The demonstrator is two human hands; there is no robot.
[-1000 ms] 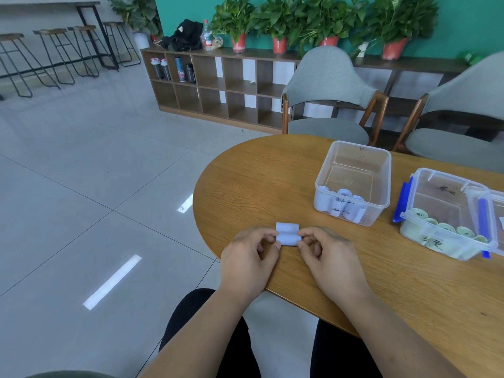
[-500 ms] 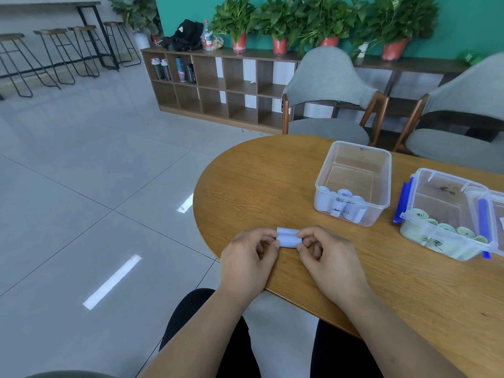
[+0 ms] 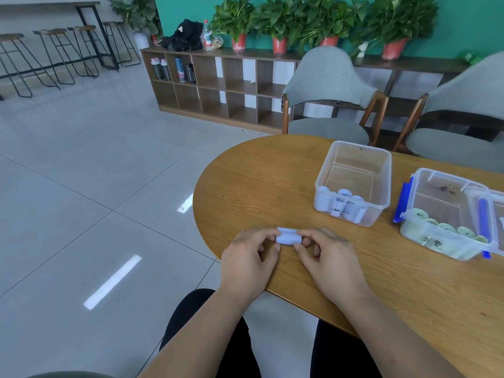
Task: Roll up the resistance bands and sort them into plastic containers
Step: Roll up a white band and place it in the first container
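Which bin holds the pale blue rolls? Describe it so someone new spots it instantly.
On the oval wooden table, look toward the far edge, before the grey chair. It's the clear tub nearest the rounded end; the neighbouring tub has blue clips and green rolls, this one has neither.

Table (image 3: 272, 173): wood, visible grain, low satin sheen; band (image 3: 289, 237) pinched between left hand (image 3: 246, 257) and right hand (image 3: 331, 255) looks like thin pale lavender matt sheet, rubber or cloth can't tell. Both containers, the near one (image 3: 384, 186) and the one with blue clips (image 3: 414, 216), are clear glossy plastic, slightly hazy. Chairs (image 3: 327, 77): matt grey cloth on wood frames; floor (image 3: 81, 186): smooth glossy tile throwing reflections; shelf unit (image 3: 218, 85): dark matt wood; stools (image 3: 54, 53): thin black metal legs.
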